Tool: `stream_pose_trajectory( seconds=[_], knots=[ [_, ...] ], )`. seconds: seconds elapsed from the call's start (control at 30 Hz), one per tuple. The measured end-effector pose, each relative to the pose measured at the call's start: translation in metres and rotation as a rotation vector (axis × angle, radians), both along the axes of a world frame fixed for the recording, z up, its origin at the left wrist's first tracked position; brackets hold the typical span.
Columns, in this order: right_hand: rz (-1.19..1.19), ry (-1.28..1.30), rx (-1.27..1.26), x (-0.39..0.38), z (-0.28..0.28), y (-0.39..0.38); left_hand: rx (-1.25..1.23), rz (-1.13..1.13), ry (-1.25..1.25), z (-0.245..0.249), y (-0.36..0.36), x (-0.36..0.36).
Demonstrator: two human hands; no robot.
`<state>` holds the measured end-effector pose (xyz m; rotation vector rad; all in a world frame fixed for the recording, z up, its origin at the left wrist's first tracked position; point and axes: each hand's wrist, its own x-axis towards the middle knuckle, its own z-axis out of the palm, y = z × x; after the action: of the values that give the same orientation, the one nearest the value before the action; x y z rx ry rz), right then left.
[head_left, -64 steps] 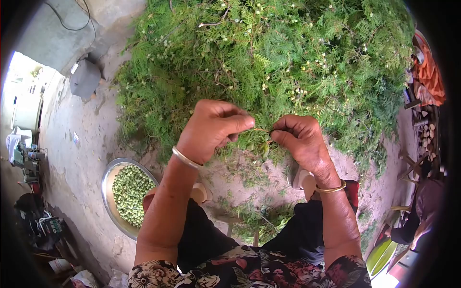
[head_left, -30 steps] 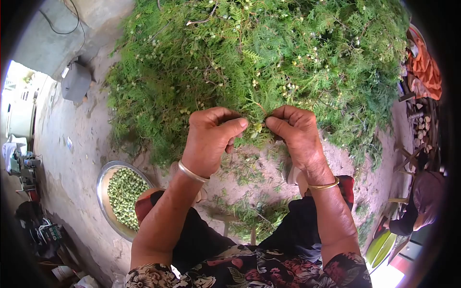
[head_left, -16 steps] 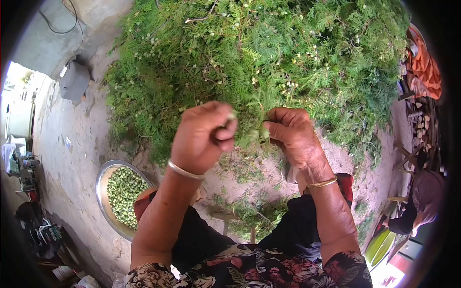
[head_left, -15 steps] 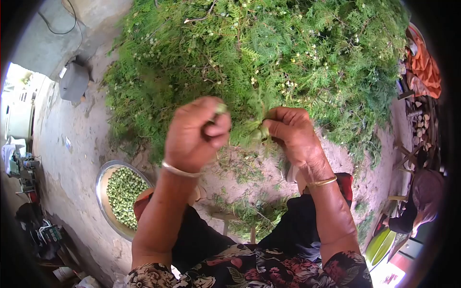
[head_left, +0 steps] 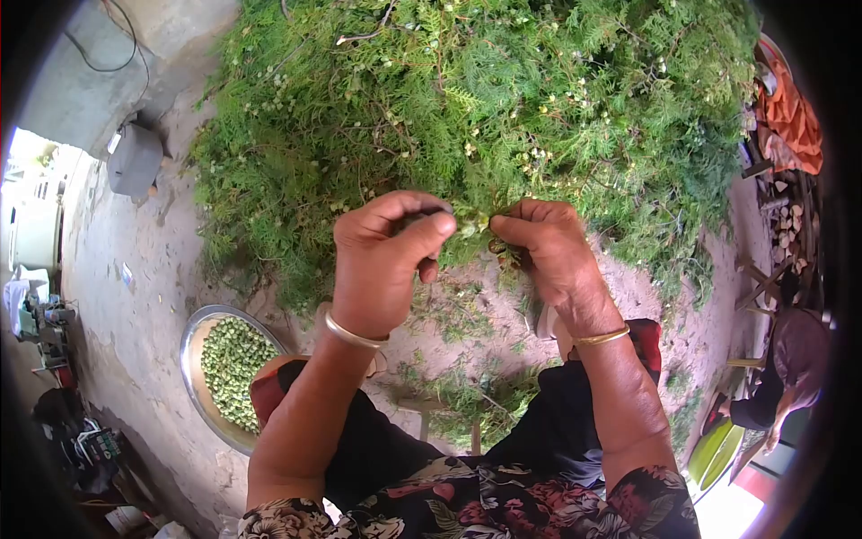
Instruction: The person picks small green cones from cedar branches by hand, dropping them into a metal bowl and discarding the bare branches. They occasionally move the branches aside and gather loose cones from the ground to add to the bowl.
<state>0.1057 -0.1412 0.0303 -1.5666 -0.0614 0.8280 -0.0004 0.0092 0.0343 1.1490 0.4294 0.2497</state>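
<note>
Looking at the head view, we've got our left hand (head_left: 384, 256) back in close to the green sprig (head_left: 470, 225), after it was swung away half a second ago, so we'd say both hands are at the same bit again. Our right hand (head_left: 549, 247) has the sprig pinched, thumb on finger; can't tell if the left fingertips hold anything. It's up over the near edge of the branch pile (head_left: 341, 135), with the metal bowl (head_left: 192, 364) of small green cones (head_left: 232, 368) on the floor (head_left: 144, 332) off that pile's near left corner.
</note>
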Motion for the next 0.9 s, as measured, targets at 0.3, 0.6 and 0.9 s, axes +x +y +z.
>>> stream_pose_trajectory(
  seconds=[0.3,0.6,0.9],
  knots=[
    [0.102,-0.009,-0.029,0.0,-0.012,-0.007,0.712,0.099,-0.13,-0.027,-0.027,0.006],
    [0.074,0.035,-0.003,0.002,-0.01,-0.012,1.038,0.086,-0.203,-0.021,-0.034,0.007],
    [0.131,-0.052,-0.078,0.002,-0.006,-0.012,1.008,0.031,-0.249,-0.023,-0.028,0.01]
  ],
)
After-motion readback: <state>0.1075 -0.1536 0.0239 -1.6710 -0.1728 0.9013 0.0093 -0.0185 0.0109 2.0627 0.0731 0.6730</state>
